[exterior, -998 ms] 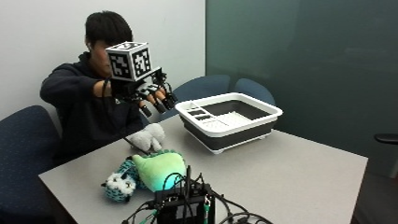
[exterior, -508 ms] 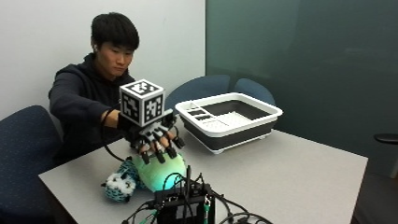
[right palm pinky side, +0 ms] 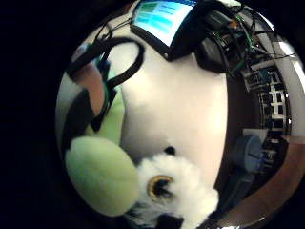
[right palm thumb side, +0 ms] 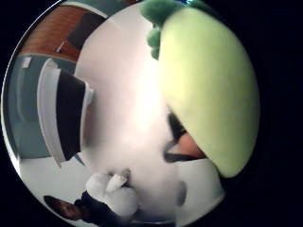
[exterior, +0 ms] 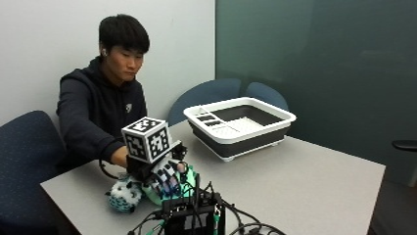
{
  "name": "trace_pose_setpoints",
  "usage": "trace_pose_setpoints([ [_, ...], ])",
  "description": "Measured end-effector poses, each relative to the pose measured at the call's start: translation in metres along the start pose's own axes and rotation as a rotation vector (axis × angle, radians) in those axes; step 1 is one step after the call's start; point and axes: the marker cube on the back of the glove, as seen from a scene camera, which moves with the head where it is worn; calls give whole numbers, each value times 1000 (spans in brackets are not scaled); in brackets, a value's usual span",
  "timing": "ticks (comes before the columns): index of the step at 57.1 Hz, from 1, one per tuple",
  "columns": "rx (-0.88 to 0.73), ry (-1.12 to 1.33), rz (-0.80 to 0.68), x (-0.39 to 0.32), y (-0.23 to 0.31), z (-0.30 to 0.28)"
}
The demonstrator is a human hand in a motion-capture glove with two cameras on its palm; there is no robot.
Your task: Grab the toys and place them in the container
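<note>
Hand [exterior: 164,174] has dropped vs 1 s ago: then it was raised at chest height in front of the person, half a sec ago it hovered just over the green plush, now it sits low on the toys at the near-left part of the table [exterior: 306,176]. Person leans fwd more, right arm stretched down and out, sleeve just above the table edge.

Nearest the outside cam: black electronics box w/ cables [exterior: 194,215], partly hiding the toys. Just behind it, gloved right hand lies palm-down on the green plush toy [exterior: 156,193], fingers bent down over its top. Little-finger palm view shows a finger [right palm pinky side: 91,88] against the green body; thumb-side view shows a fingertip [right palm thumb side: 189,145] touching the plush too, which fills much of that view. Whether fingers actually close round it: can't tell.

Furry white/teal toy [exterior: 124,195] lies touching the green one, on the side toward the person; its yellow eye shows in the little-finger view [right palm pinky side: 159,187]. Another white plush [right palm thumb side: 113,189] lies on the table near the person, seen only in the thumb-side view.

Farther back, well apart from the toys: white-rimmed dark container [exterior: 240,126] on the table, upright, w/ small compartments at one end. Two blue chairs [exterior: 215,95] behind it.

No readable writing; screen [right palm pinky side: 159,19] in the little-finger view has blocks too small to read.
</note>
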Motion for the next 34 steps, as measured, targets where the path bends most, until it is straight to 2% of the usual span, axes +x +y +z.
trace_pose_setpoints([
  [10,113,78,-103,-39,0,-41],
  [25,369,8,-300,-163,0,-213],
  [31,346,-185,-434,-238,11,-249],
  [34,345,-207,-490,-264,5,-251],
])
